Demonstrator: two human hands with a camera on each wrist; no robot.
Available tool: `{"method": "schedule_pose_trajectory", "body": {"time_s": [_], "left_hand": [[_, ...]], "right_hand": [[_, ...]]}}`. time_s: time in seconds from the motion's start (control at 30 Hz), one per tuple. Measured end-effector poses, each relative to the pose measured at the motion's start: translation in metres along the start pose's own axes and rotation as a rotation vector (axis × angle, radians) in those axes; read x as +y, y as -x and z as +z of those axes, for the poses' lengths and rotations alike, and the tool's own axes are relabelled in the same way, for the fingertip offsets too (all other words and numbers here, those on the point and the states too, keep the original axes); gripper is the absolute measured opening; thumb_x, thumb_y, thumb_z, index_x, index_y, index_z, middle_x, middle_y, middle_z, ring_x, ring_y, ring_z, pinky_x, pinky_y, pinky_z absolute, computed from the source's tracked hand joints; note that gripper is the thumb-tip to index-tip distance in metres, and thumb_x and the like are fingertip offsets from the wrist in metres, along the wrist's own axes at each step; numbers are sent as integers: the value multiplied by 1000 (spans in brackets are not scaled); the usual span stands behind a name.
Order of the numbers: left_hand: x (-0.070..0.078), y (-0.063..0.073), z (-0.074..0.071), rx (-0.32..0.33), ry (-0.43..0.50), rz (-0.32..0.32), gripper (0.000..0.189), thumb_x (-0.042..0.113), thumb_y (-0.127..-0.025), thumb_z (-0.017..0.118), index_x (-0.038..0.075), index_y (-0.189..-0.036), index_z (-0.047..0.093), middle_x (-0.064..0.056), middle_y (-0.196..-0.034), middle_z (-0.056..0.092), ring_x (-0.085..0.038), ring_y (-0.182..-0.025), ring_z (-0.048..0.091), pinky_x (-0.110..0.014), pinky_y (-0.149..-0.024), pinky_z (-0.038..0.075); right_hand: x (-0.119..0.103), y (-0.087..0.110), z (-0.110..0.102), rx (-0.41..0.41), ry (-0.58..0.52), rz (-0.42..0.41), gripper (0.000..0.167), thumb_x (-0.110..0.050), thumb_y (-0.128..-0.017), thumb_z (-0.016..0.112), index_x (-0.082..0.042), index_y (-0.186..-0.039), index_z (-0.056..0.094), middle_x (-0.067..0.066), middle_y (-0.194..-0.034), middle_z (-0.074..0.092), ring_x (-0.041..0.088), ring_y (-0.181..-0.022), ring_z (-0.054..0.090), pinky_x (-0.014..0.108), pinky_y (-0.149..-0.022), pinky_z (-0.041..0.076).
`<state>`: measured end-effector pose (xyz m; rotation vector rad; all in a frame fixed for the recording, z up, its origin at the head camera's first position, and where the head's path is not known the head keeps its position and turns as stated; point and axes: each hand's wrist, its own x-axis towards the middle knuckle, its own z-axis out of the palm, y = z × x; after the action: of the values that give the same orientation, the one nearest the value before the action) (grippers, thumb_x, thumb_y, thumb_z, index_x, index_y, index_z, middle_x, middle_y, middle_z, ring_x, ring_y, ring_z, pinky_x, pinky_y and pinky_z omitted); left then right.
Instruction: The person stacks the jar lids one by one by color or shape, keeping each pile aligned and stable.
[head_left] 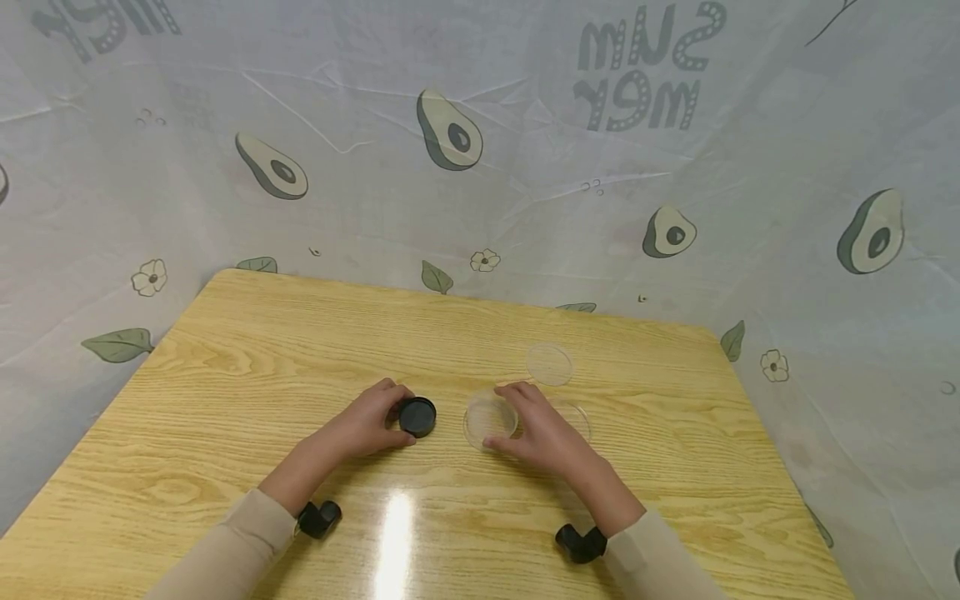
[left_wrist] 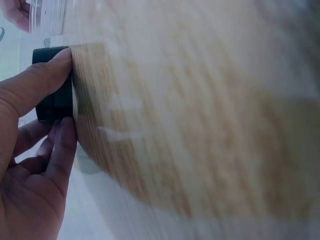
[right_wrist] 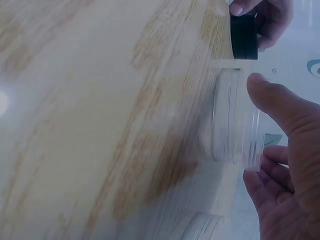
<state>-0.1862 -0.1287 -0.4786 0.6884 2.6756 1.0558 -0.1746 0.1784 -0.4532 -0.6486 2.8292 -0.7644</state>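
Observation:
On the wooden table, my left hand (head_left: 369, 423) grips a small round black container (head_left: 417, 417) by its sides. Its inside is a shallow dark hollow in the head view. The left wrist view shows the thumb and fingertips against the wall of the black container (left_wrist: 54, 97), low at the tabletop. To the right, my right hand (head_left: 545, 432) holds a clear round dish piece (right_wrist: 254, 137) between thumb and fingers. Just under that piece, a second clear round dish (right_wrist: 226, 120) stands on the table.
Right of the right hand lies another clear round dish (head_left: 581, 417), partly hidden behind the hand. A flat clear disc (head_left: 550, 364) lies farther back on the wooden table (head_left: 315, 333). A patterned cloth (head_left: 360, 200) hangs around the table's back and sides.

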Motion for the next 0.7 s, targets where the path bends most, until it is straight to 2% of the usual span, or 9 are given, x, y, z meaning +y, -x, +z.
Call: {"method": "schedule_pose_trajectory", "body": {"time_s": [0.33, 0.7], "left_hand": [[1, -1, 1, 1, 1, -3, 51, 19, -84, 89, 3, -126, 66, -8, -108, 59, -17, -96, 60, -38, -89, 54], [-1, 0, 2, 7, 5, -9, 51, 18, -84, 89, 3, -126, 66, -8, -108, 59, -18, -98, 61, -39, -90, 55]], "right_hand": [[1, 1, 3, -11, -19, -11, 80, -38, -90, 84, -1, -152, 50, 17, -149, 53, 34, -136, 55, 51, -109, 50], [2, 3, 4, -36, -27, -12, 79, -39, -90, 84, -6, -154, 49, 13, -150, 52, 28, -135, 55, 47, -107, 51]]}}
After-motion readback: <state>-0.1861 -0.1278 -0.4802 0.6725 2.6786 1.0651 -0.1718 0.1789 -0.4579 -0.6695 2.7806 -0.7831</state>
